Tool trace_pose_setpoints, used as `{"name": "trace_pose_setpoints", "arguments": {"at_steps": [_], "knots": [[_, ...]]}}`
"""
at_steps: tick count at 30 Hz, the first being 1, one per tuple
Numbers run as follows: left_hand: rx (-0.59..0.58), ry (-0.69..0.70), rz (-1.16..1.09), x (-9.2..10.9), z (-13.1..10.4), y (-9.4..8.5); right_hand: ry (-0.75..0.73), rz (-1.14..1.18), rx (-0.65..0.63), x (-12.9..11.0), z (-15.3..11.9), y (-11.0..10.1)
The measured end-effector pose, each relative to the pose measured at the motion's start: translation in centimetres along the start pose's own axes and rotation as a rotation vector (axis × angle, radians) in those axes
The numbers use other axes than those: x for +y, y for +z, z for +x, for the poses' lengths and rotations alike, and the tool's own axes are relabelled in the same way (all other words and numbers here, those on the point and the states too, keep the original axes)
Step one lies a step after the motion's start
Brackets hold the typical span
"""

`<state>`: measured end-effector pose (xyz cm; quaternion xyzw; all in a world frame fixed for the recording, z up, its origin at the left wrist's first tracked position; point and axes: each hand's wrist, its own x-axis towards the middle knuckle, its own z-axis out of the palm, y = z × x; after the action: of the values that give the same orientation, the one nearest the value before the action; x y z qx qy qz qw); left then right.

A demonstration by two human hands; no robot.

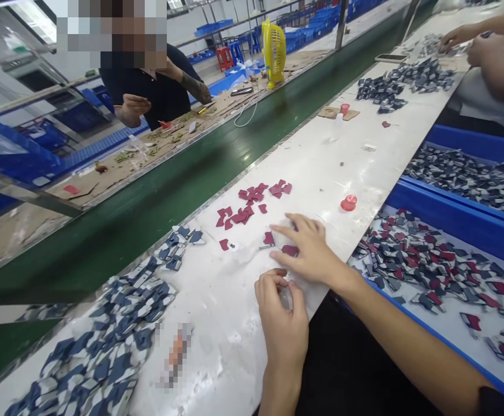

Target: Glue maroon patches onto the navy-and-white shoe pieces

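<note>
My right hand (308,245) reaches over the white table (217,289) with its fingers spread, beside a piece with a maroon top (268,238) and above another maroon-topped piece (290,250). Just below it, my left hand (281,300) is curled, thumb and fingertips near each other; what they hold, if anything, is too small to tell. Flat maroon pieces (243,215) lie in loose groups beyond my hands. One maroon piece (224,244) sits apart to their left. A heap of navy and white pieces (117,329) covers the table's left part.
Blue bins (446,199) of small pieces stand at the right. A red cap-like container (348,202) is on the table. Past the green strip (169,190), a person (148,86) works near a yellow fan (273,55). Another person's hands (459,39) are at the upper right.
</note>
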<state>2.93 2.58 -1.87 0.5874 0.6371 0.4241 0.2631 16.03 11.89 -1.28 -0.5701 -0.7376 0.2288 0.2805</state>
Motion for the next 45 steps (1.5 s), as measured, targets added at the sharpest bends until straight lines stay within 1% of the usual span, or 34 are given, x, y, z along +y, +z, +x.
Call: {"name": "trace_pose_setpoints", "arguments": {"at_steps": [2,5,7,9,10,12,13,15,17,19,21,22,23,25,26,28,30,32,33,35,37,38,40,42,44,45], "knots": [[0.014,-0.010,-0.040,-0.3,-0.1,-0.3,-0.083,-0.046,-0.069,-0.7,0.6,0.8],[0.023,-0.010,-0.072,-0.8,0.0,-0.6,-0.167,-0.137,-0.100,-1.0,1.5,1.2],[0.018,-0.007,-0.080,-0.9,0.2,-0.6,-0.185,-0.198,-0.100,-0.7,1.5,0.6],[0.007,0.002,-0.084,-0.9,0.4,-0.6,-0.175,-0.247,-0.092,-0.1,0.6,-0.6],[0.000,0.011,-0.083,-0.8,0.4,-0.6,-0.165,-0.266,-0.085,0.4,-0.2,-1.4],[-0.009,0.028,-0.076,-0.6,0.4,-0.6,-0.134,-0.297,-0.058,1.8,-2.8,-3.4],[-0.017,0.028,-0.070,-0.6,0.3,-0.6,-0.118,-0.313,-0.035,2.9,-4.4,-4.5],[-0.037,0.011,-0.063,-0.4,0.0,-0.6,-0.060,-0.360,0.027,5.8,-8.2,-6.8],[-0.060,-0.013,-0.064,-0.3,-0.2,-0.6,0.045,-0.409,0.095,9.4,-12.2,-9.1],[-0.075,-0.019,-0.062,-0.4,-0.4,-0.5,0.167,-0.470,0.155,12.6,-15.4,-11.1],[-0.090,-0.019,-0.049,-0.4,-0.5,-0.4,0.300,-0.499,0.164,14.6,-17.2,-12.4],[-0.097,-0.019,-0.039,-0.5,-0.5,-0.4,0.361,-0.497,0.176,14.9,-17.3,-12.8],[-0.103,-0.019,-0.028,-0.5,-0.4,-0.4,0.407,-0.480,0.199,14.7,-17.0,-12.9],[-0.112,-0.017,-0.009,-0.6,-0.2,-0.5,0.437,-0.411,0.279,13.5,-14.9,-12.5],[-0.111,-0.011,-0.004,-0.5,-0.2,-0.5,0.414,-0.365,0.326,12.7,-13.3,-12.1],[-0.117,0.010,-0.007,-0.4,-0.3,-0.7,0.309,-0.289,0.398,11.2,-9.6,-10.9],[-0.117,0.040,-0.019,-0.4,-1.2,-1.1,0.191,-0.263,0.382,10.3,-5.9,-9.6],[-0.090,0.068,-0.023,-0.7,-2.9,-1.8,0.131,-0.286,0.341,10.2,-2.7,-8.4],[-0.055,0.083,-0.016,-1.0,-3.9,-2.3,0.117,-0.303,0.331,10.4,-1.3,-7.9],[0.050,0.127,0.037,-1.9,-5.8,-3.8,0.092,-0.322,0.331,11.0,1.2,-7.2],[0.172,0.167,0.169,-3.1,-7.2,-5.9,0.056,-0.305,0.315,11.5,3.5,-6.8],[0.232,0.169,0.262,-3.7,-7.5,-7.3,0.036,-0.294,0.300,11.7,4.5,-6.8],[0.319,0.121,0.454,-5.0,-7.6,-10.0,0.001,-0.277,0.289,11.6,6.1,-6.8],[0.354,0.052,0.586,-6.0,-7.2,-12.5,-0.026,-0.273,0.348,10.8,7.0,-6.7],[0.373,-0.016,0.686,-6.9,-6.5,-14.3,-0.029,-0.259,0.476,9.2,6.9,-6.2],[0.369,-0.047,0.722,-7.3,-6.2,-14.9,-0.039,-0.228,0.543,8.1,6.4,-5.8]]}}
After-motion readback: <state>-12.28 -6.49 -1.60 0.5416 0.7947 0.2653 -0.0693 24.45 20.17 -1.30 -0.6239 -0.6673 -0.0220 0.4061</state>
